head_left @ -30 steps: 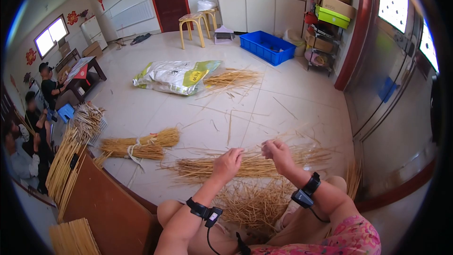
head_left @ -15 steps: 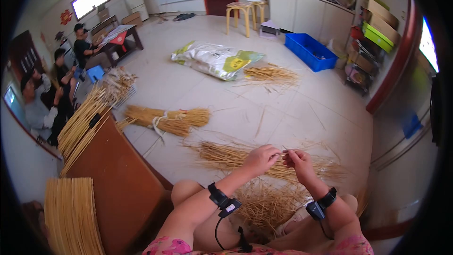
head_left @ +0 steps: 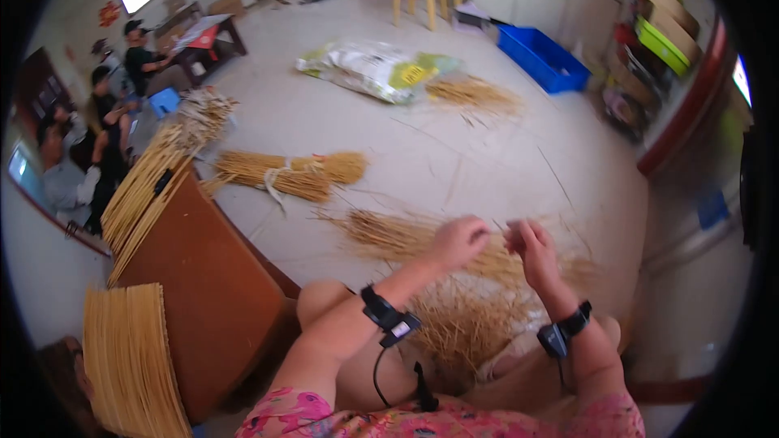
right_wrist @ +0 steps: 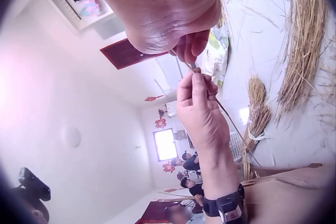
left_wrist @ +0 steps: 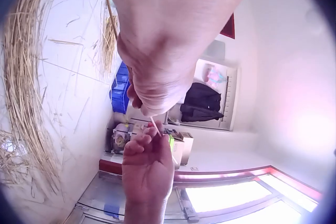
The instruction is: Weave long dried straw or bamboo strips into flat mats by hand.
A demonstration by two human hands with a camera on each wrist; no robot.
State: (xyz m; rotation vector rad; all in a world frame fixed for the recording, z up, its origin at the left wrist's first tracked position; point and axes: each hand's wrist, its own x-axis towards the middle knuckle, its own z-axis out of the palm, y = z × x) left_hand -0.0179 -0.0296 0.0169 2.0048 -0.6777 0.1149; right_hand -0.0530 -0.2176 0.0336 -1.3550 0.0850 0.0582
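My wrist views show both hands, left hand (right_wrist: 202,113) and right hand (left_wrist: 149,169), pinching one straw stalk (right_wrist: 227,115), blurred overhead; straw litters the tiled floor (head_left: 381,138).

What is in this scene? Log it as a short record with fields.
left hand: pinches one end of a straw stalk
right hand: pinches the same stalk, close to the left hand
straw pile: loose on the floor just beyond the hands
tied bundle: lies on the floor to the left
sack: lies farther out, more straw beside it
blue crate: on the floor near the cabinets
board: brown, at the person's left, straw stacked along its edge
people: seated at far left
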